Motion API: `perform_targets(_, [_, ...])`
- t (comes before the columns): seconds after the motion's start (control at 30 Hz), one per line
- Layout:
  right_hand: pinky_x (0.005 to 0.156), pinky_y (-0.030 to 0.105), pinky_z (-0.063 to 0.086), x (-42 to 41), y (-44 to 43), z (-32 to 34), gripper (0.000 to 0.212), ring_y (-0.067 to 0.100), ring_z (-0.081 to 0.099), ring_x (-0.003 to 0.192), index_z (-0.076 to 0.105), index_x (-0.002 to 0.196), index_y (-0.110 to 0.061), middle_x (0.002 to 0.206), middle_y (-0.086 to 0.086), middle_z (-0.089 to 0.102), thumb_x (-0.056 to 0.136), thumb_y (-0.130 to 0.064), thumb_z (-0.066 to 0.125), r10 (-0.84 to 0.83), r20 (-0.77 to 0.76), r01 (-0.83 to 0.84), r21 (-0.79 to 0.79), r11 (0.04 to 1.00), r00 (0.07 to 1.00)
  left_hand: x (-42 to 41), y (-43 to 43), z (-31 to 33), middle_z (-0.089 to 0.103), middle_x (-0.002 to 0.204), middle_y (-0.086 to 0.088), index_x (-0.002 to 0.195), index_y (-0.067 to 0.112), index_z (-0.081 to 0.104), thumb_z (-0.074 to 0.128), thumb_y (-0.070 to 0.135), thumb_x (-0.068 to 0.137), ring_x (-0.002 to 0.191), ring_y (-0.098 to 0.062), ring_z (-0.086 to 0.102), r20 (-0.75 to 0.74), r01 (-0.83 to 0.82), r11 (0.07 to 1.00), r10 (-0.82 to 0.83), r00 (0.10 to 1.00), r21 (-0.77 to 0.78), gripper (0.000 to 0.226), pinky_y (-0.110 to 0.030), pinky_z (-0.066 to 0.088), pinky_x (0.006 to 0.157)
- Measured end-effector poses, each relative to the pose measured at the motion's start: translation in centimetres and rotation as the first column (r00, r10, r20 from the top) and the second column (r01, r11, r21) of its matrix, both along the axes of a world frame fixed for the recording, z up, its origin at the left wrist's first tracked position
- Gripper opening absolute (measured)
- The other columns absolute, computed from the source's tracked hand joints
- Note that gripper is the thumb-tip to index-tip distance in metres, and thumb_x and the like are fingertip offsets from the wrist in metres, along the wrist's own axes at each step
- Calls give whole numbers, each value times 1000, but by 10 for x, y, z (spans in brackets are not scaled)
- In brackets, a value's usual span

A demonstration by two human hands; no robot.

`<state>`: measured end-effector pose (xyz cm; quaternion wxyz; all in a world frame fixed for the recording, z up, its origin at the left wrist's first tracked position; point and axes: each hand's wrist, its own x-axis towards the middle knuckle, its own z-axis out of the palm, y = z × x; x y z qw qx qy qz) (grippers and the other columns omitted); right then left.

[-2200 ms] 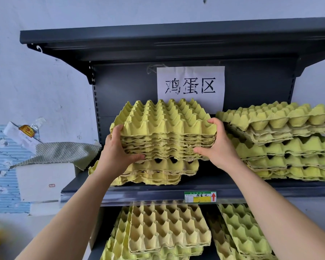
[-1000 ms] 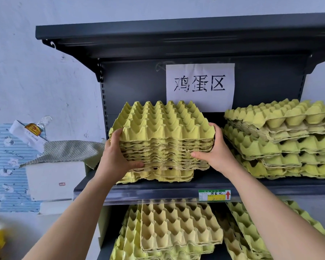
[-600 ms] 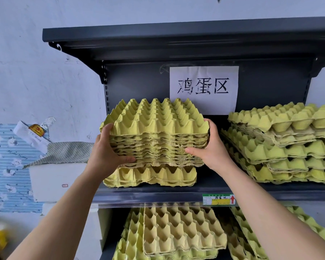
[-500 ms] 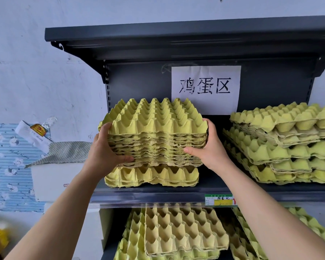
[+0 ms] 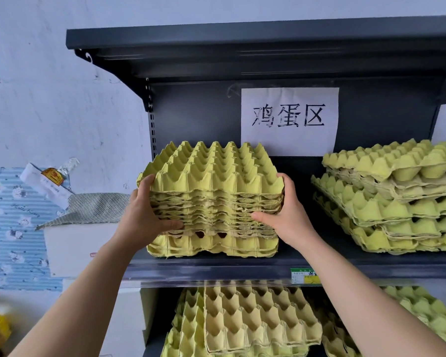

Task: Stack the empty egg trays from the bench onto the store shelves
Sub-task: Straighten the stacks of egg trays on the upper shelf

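Observation:
A stack of several yellow-green egg trays [image 5: 214, 186] sits on top of a few more trays [image 5: 216, 244] that lie on the dark grey shelf [image 5: 242, 266]. My left hand [image 5: 144, 215] grips the stack's left side, thumb under its front edge. On the right side my right hand [image 5: 286, 215] grips it the same way. The stack's lowest tray touches or nearly touches the trays beneath; I cannot tell which.
A taller, uneven pile of egg trays [image 5: 397, 199] fills the shelf's right part. More trays [image 5: 255, 320] lie on the shelf below. A paper sign [image 5: 289, 119] hangs on the back panel. Left of the shelf stand white boxes [image 5: 75, 248] under a grey cloth.
The held stack has come down onto the trays on the shelf and shifted slightly left; both hands keep their grip on its sides.

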<state>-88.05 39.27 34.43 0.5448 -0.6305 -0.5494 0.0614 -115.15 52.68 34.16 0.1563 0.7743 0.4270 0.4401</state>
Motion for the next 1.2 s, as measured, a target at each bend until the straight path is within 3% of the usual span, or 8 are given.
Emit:
perform_targets(0.3, [93,30,39,-5,-5,-12,99,19,45,122,-3,142,-43,150,2,31,79,-34,73,-6,91,19,-148,989,996,1,-6,-14,34,142,-12,150,30,10,91,39,55,126,-33,43,-89,-9,998,3,996,-61,125,-46,38,104])
perform_targets(0.5, [89,28,38,-4,-9,-12,100,15,44,118,2,143,-41,147,0,34,77,-29,76,-20,43,25,-111,993,999,4,-21,-15,34,138,-14,149,30,11,89,36,61,118,-33,47,-50,18,998,-21,999,-61,119,-42,40,99])
perform_targets(0.6, [89,30,39,3,-17,-8,96,18,45,117,7,142,-40,145,-2,35,75,-37,77,-39,45,44,-135,990,998,6,-30,-13,32,140,-15,148,38,6,79,53,67,118,-35,49,-73,40,998,-44,996,-53,110,-45,40,100])
perform_targets(0.7, [102,32,30,5,-17,6,90,20,32,136,13,146,-31,153,-2,27,78,-54,67,-75,108,86,-105,991,991,5,-25,2,21,151,-17,148,45,4,61,73,67,127,-38,46,-47,13,1000,-12,999,27,103,-52,38,105])
perform_targets(0.83, [109,29,22,9,-2,33,81,15,25,140,30,147,-18,154,0,26,83,-60,54,-94,304,133,-109,985,948,7,-7,34,27,156,-3,147,34,34,49,91,57,132,-27,44,-230,7,996,13,973,87,107,-45,38,107])
perform_targets(0.93, [111,31,22,15,10,45,81,17,28,139,39,143,-10,153,4,29,84,-66,45,-100,453,207,-194,959,886,8,3,55,57,130,-1,132,30,55,35,97,54,115,-23,56,-357,-23,993,64,932,118,105,-37,46,91])
perform_targets(1.03, [112,34,24,20,16,53,86,19,30,138,38,143,-11,152,5,31,81,-70,44,-83,498,233,-247,941,863,12,12,67,66,109,-3,121,26,63,31,95,63,102,-24,59,-400,-33,990,85,912,136,96,-35,48,80])
perform_targets(1.2, [112,35,24,13,44,79,78,20,26,141,30,147,-20,154,1,27,87,-67,39,-1,528,200,-320,926,849,36,39,87,49,142,-6,139,25,49,38,77,80,127,-28,48,-488,-20,994,71,870,108,79,-40,41,101])
